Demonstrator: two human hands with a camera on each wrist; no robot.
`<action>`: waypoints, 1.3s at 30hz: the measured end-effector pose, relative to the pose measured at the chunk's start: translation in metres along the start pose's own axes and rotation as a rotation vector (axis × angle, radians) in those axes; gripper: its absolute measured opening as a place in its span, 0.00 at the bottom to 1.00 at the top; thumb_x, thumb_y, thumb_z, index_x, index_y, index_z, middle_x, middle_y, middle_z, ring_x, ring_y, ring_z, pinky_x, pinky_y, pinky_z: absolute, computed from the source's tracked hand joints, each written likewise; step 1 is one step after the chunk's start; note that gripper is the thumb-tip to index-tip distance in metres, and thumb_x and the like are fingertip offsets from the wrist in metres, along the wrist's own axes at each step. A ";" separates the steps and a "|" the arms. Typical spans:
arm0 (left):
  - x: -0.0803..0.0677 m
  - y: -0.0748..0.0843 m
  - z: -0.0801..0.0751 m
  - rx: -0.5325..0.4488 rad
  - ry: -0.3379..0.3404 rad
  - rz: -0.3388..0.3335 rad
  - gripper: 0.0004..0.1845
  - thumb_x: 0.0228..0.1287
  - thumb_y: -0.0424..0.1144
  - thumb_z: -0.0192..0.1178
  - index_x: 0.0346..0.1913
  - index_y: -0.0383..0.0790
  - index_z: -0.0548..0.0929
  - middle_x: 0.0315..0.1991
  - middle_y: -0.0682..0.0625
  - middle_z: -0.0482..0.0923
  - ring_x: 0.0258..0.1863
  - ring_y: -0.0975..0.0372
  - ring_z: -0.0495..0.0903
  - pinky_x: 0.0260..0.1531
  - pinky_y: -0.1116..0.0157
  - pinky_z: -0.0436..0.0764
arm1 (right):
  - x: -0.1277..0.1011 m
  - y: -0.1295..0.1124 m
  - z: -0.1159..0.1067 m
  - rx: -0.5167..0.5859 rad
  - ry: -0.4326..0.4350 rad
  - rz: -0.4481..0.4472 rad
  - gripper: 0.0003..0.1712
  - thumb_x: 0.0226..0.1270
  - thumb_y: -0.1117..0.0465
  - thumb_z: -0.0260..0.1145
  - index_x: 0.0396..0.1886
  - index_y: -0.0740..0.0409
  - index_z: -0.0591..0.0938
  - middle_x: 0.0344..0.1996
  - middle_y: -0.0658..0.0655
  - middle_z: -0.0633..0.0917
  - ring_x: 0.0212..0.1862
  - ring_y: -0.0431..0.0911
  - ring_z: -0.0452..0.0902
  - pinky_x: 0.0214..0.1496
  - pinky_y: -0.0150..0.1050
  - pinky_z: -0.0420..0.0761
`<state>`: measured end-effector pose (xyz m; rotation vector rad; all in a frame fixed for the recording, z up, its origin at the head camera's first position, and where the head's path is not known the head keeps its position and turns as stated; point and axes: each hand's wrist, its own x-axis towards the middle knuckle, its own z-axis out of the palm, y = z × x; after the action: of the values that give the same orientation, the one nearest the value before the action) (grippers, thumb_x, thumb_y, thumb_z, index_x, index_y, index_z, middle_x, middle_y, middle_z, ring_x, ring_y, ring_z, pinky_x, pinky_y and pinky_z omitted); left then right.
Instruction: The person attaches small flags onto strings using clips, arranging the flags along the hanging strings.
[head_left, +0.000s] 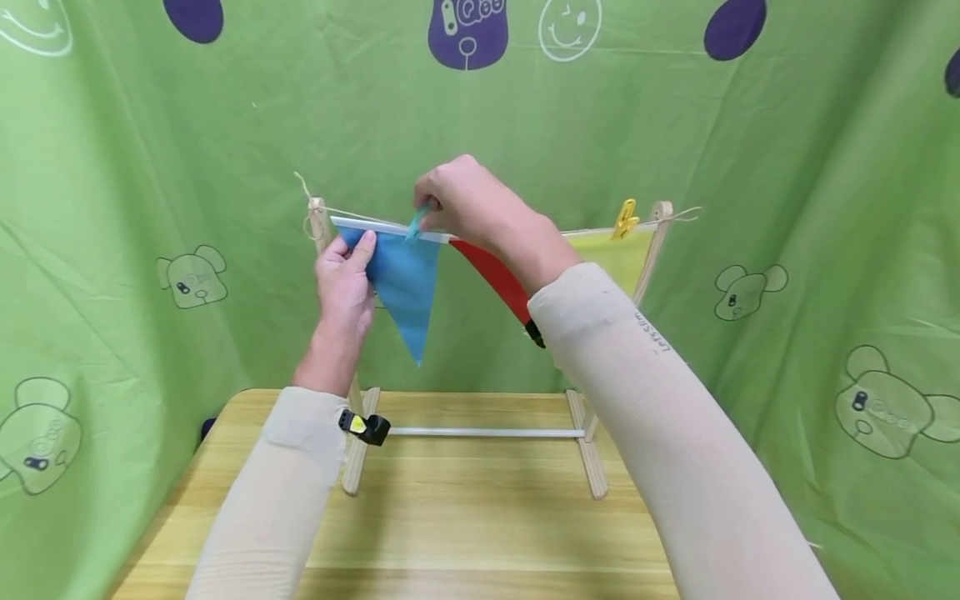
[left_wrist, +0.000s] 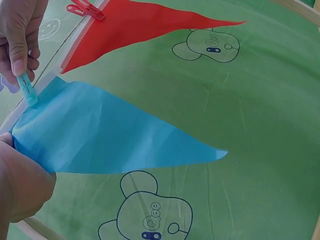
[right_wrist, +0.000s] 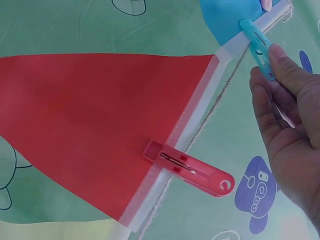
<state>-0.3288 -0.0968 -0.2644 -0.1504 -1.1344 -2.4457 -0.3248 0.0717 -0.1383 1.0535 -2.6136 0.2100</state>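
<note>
My left hand [head_left: 347, 287] pinches the white top edge of a blue pennant [head_left: 408, 283] near its left corner, thumb in front. Above the pennant, my right hand [head_left: 468, 200] holds a light-blue clothespin [right_wrist: 257, 47] between thumb and fingers. The clothespin's tip sits over the pennant's white band and the twine [right_wrist: 220, 95]. A red pennant [right_wrist: 100, 125] hangs beside the blue one, with a red clothespin [right_wrist: 190, 170] clipped on its white band. At the right, a yellow pennant [head_left: 615, 258] hangs with a yellow clothespin [head_left: 625, 221] on its top edge; my right arm hides part of it.
Two wooden posts, a left one [head_left: 318, 225] and a right one [head_left: 658, 229], carry the twine. Their feet stand on a wooden table [head_left: 480, 517], joined by a pale rod [head_left: 487, 432]. A green printed curtain [head_left: 262, 100] surrounds the table.
</note>
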 end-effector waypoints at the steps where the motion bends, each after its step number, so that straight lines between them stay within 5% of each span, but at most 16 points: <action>1: 0.000 0.000 0.000 0.000 0.001 0.000 0.09 0.70 0.25 0.62 0.38 0.43 0.87 0.36 0.54 0.87 0.42 0.65 0.85 0.56 0.65 0.84 | 0.000 0.000 0.000 0.001 -0.006 0.004 0.12 0.66 0.61 0.75 0.47 0.61 0.89 0.41 0.57 0.90 0.41 0.47 0.82 0.49 0.39 0.85; 10: 0.001 0.001 -0.001 -0.004 0.004 -0.024 0.08 0.70 0.25 0.62 0.41 0.41 0.87 0.36 0.52 0.87 0.43 0.64 0.86 0.57 0.65 0.84 | 0.003 -0.006 0.001 -0.004 -0.070 0.060 0.20 0.70 0.60 0.73 0.58 0.63 0.85 0.52 0.60 0.88 0.46 0.48 0.84 0.54 0.41 0.86; 18: -0.001 0.000 -0.003 0.075 0.005 -0.033 0.10 0.71 0.27 0.62 0.52 0.33 0.84 0.38 0.54 0.88 0.45 0.64 0.85 0.62 0.62 0.82 | 0.004 -0.008 0.006 -0.059 -0.110 0.084 0.25 0.77 0.57 0.65 0.68 0.62 0.77 0.64 0.60 0.82 0.65 0.52 0.79 0.68 0.43 0.79; 26: -0.001 -0.001 -0.006 0.079 0.003 -0.064 0.06 0.71 0.28 0.63 0.47 0.36 0.86 0.41 0.52 0.87 0.50 0.60 0.84 0.64 0.62 0.80 | 0.002 -0.010 0.010 -0.054 -0.113 0.122 0.27 0.78 0.55 0.63 0.70 0.60 0.75 0.67 0.59 0.80 0.67 0.51 0.77 0.69 0.42 0.79; 39: -0.002 -0.003 -0.010 0.083 -0.011 -0.092 0.14 0.71 0.29 0.63 0.57 0.31 0.83 0.55 0.42 0.85 0.62 0.53 0.82 0.65 0.61 0.80 | -0.006 -0.010 0.011 -0.030 -0.072 0.121 0.31 0.78 0.54 0.64 0.74 0.60 0.70 0.70 0.60 0.77 0.70 0.52 0.74 0.72 0.43 0.76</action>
<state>-0.3270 -0.1017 -0.2737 -0.0888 -1.2720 -2.4744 -0.3164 0.0651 -0.1505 0.9101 -2.7394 0.1627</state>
